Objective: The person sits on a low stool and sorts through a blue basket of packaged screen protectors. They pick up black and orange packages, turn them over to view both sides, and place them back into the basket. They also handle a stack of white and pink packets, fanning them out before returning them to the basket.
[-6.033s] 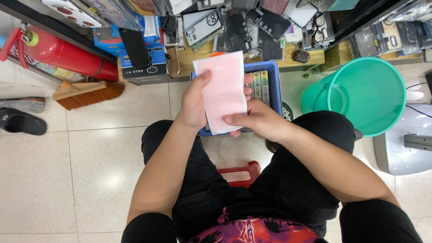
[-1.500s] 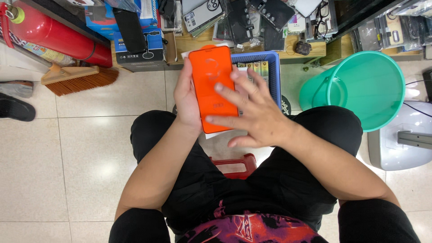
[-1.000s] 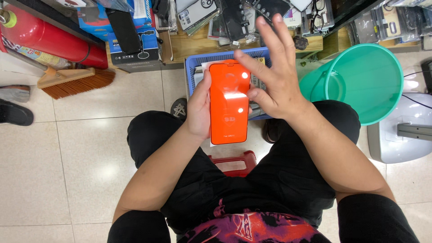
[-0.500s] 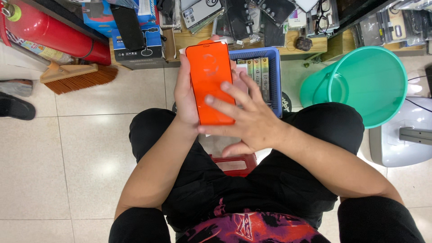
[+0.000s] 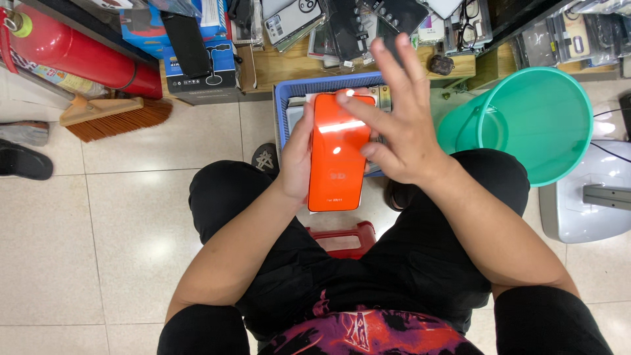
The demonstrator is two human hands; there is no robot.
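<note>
Left hand (image 5: 299, 158) grips orange flat pack (image 5: 338, 152) by edge, above blue basket (image 5: 284, 105); right hand (image 5: 401, 125) spread wide, fingertip on pack's top; likely smoothing or inspecting step; next move needs steady grip.

Glossy orange flat packet (image 5: 336, 154), upright, above blue basket (image 5: 284, 98)

Basket (image 5: 284, 98) lies ahead of the knees — bucket (image 5: 545, 118) right, broom (image 5: 112, 115) left, seemingly floor-level.
</note>
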